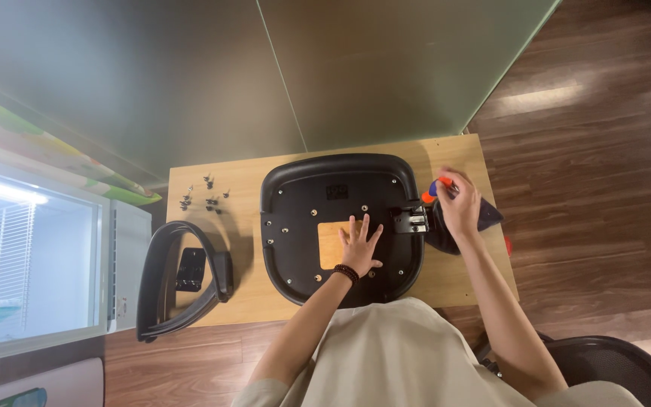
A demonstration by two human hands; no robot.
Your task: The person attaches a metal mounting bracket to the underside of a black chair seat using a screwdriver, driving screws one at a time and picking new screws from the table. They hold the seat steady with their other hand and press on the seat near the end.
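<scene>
A black chair seat pan (303,196) lies upside down on a small wooden table (242,294). My left hand (359,247) rests flat on it with fingers spread, beside a square opening that shows the wood. A bead bracelet is on that wrist. My right hand (458,205) is closed around a screwdriver with an orange and blue handle (432,190), at the seat's right edge near a metal bracket (410,220). A black armrest piece (488,215) lies under that hand.
Several loose screws (205,194) sit on the table's back left. A black curved armrest (178,279) lies at the left edge. A white appliance (35,264) stands to the left, green wall panels behind, and a black chair (612,369) at the lower right.
</scene>
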